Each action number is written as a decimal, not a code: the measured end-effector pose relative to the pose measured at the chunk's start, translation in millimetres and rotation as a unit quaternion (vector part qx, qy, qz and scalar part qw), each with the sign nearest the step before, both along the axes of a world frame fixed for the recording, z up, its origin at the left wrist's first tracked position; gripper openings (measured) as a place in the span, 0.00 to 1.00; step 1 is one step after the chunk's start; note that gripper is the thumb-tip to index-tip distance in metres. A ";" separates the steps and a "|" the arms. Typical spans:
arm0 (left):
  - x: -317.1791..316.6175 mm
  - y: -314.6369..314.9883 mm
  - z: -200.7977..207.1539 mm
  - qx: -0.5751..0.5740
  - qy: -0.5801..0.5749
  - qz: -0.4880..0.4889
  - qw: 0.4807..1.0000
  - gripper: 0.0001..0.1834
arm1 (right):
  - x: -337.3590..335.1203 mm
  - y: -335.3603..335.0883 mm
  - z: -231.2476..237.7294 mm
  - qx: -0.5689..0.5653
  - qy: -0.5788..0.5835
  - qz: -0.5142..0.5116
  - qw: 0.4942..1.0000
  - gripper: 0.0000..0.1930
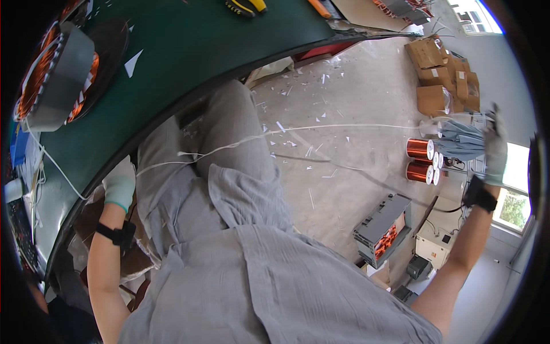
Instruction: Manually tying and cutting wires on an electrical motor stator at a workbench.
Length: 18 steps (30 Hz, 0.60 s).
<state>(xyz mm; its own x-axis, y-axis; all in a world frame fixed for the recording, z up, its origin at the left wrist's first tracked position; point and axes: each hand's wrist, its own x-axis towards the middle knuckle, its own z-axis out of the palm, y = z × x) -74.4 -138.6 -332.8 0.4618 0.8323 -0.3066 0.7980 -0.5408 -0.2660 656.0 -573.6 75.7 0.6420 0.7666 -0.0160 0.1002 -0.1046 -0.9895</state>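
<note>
My left hand, in a pale glove with a green cuff, is closed at the table's front edge beside my left thigh. A thin white cord runs from it across my lap and is drawn out to the right above the floor. At the cord's far end my right hand, gloved and stretched far out to the right, appears closed on it, though its fingers are small and blurred. On the table at the left stands a grey motor stator with copper windings, a white cord hanging from it towards my left hand.
The green-topped table carries yellow-black pliers, an orange-handled tool and another wound stator. On the right are cardboard boxes, copper wire spools, a grey crate and a beige machine. White scraps litter the floor.
</note>
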 end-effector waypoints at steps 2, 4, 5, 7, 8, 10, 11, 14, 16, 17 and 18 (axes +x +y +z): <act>5.3 -3.2 0.3 0.007 -0.042 -0.001 0.999 0.12 | -132.5 111.1 -69.9 -0.074 -0.121 -0.123 0.982 0.19; 3.8 -6.4 -3.1 0.006 -0.089 -0.002 0.996 0.13 | -191.0 142.7 -98.2 -0.177 -0.246 -0.034 0.953 0.17; 4.3 -2.4 -12.6 0.021 -0.099 -0.023 0.995 0.12 | -207.4 148.3 -113.8 -0.233 -0.372 0.014 0.899 0.17; -19.7 -4.3 -19.9 0.042 -0.105 -0.023 0.993 0.11 | -240.1 171.7 -131.7 -0.201 -0.104 -0.031 0.974 0.16; -28.0 1.3 -34.4 0.013 -0.057 -0.016 0.998 0.11 | -246.5 171.3 -137.4 -0.205 -0.113 -0.039 0.972 0.16; -35.8 -6.4 -27.9 -0.037 0.034 0.015 0.999 0.10 | -248.2 174.1 -149.1 -0.153 0.051 0.005 0.987 0.15; -30.8 -10.0 -17.0 -0.040 0.031 0.016 0.999 0.10 | -250.6 176.9 -148.8 -0.155 0.048 0.005 0.987 0.15; -10.6 -29.1 22.6 -0.092 0.022 0.063 0.994 0.12 | -259.6 186.9 -152.9 -0.125 0.126 0.076 0.981 0.13; 10.8 -48.3 52.0 -0.083 -0.253 -0.018 0.964 0.15 | -275.5 197.3 -153.0 -0.129 0.135 0.096 0.978 0.13; 36.8 -57.4 76.5 -0.107 -0.370 -0.043 0.922 0.17 | -284.7 202.3 -154.3 -0.132 0.143 0.112 0.974 0.13; 58.0 -65.6 91.6 -0.122 -0.418 -0.068 0.898 0.15 | -293.6 206.0 -158.0 -0.136 0.148 0.115 0.973 0.13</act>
